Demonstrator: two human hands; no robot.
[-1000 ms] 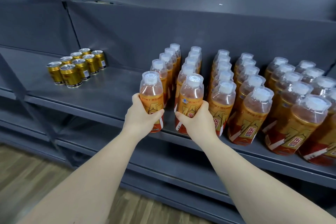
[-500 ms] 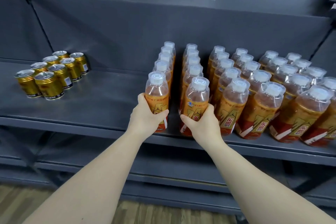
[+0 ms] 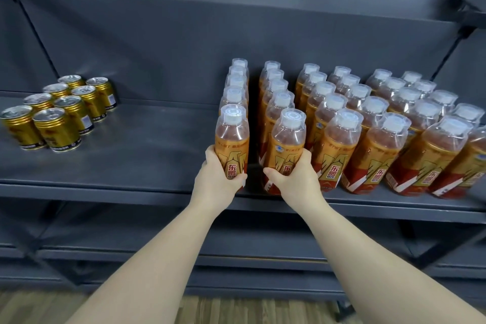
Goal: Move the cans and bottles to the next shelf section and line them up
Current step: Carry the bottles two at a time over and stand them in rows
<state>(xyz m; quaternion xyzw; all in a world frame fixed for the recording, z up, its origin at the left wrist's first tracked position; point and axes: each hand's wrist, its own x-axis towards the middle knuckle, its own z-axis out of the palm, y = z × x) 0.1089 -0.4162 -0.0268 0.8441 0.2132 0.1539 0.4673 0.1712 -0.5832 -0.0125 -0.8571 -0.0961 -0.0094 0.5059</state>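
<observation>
The left hand (image 3: 216, 183) curls round the first bottle (image 3: 232, 139), nearest in the leftmost column. The right hand (image 3: 298, 183) curls round the second bottle (image 3: 288, 143), nearest in the next column. Both stand at the shelf's (image 3: 147, 158) near edge. The bottles (image 3: 373, 113) number thirty, in six columns of five. Well to the left stand eight cans (image 3: 65, 116), in two columns of four.

shelving (image 3: 131, 166): dark grey metal | back panel (image 3: 157, 42): grey | floor (image 3: 34, 308): wood-grain planks

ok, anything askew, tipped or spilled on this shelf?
Nothing tipped or spilled; orange bottles and gold cans stand upright. Only the leftmost bottle row sits off, with a wider gap to the next row.
</observation>
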